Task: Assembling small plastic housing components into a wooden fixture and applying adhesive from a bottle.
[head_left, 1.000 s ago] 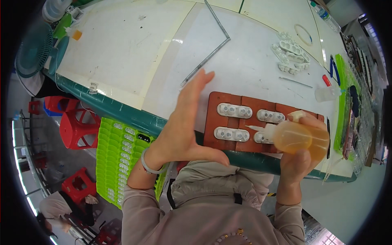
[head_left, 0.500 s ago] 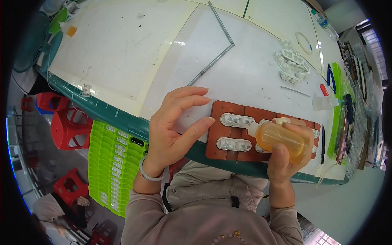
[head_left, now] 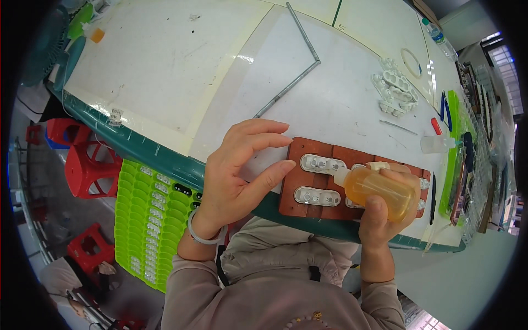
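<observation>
The right hand grips the bottle; its fingers wrap the far side and its thumb presses the near side; the bottle, amber with liquid, tilts over the brown block, white cap toward the left; the cap lies beyond the fingertips, at the right end of the far-left part; contact at the tip cannot be determined.

The left hand is empty; its fingers are curved and spread, thumb apart from the forefinger; both tips lie at the block's left edge, left of the far-left part and well apart from the bottle; contact with the block cannot be determined.

The near-left part sits in the block, in front of the far-left part; parts farther right are partly covered by the right hand and bottle.

A bent rod lies on the table, beyond the left hand; a white frame lies beyond the block, to the far right.
</observation>
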{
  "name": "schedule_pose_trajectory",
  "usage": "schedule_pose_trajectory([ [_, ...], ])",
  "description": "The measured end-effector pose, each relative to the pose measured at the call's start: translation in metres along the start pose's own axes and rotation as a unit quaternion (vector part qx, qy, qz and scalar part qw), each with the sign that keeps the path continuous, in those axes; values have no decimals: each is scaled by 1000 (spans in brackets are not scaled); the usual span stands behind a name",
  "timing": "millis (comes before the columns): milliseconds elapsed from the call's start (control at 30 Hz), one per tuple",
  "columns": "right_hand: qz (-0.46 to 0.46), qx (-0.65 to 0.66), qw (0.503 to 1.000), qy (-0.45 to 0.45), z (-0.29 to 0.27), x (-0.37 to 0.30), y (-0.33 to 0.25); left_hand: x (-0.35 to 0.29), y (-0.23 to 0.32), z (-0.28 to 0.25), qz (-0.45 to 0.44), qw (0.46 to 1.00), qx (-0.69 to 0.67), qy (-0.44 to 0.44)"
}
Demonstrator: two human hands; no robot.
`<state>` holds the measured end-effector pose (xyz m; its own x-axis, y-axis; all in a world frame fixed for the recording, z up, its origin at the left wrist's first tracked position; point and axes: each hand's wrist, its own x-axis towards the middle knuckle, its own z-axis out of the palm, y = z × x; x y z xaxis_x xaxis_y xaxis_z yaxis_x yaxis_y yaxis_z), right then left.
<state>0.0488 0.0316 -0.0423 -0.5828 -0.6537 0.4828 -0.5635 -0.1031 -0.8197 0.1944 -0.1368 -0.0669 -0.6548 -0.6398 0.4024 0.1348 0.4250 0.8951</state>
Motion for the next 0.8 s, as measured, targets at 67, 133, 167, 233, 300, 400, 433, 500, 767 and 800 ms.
schedule_pose_trajectory([
  [67,4,-2,1000,0,-1,-1,0,0,0,0,2,1000,-6,-6],
  [133,-4,-7,1000,1,0,-1,2,0,0,0,4,1000,-3,-5],
  [167,-12,-12,1000,3,0,-1,2,0,0,0,7,1000,1,-5],
  [233,-6,-9,1000,2,0,-1,2,-1,0,-1,7,1000,4,-5],
  [300,-1,-7,1000,2,0,-1,2,0,-1,0,7,1000,5,-6],
  [400,-3,1,1000,3,0,-2,3,0,0,-1,11,1000,15,-11],
  [433,-1,0,1000,1,0,-1,2,0,1,-1,11,1000,14,-10],
  [500,2,-2,1000,-1,0,-1,2,0,0,0,11,1000,12,-10],
  [767,10,18,1000,16,-5,-5,3,1,0,-1,8,1000,12,-13],
  [800,10,18,1000,16,-6,-5,3,1,0,-1,8,1000,12,-14],
])
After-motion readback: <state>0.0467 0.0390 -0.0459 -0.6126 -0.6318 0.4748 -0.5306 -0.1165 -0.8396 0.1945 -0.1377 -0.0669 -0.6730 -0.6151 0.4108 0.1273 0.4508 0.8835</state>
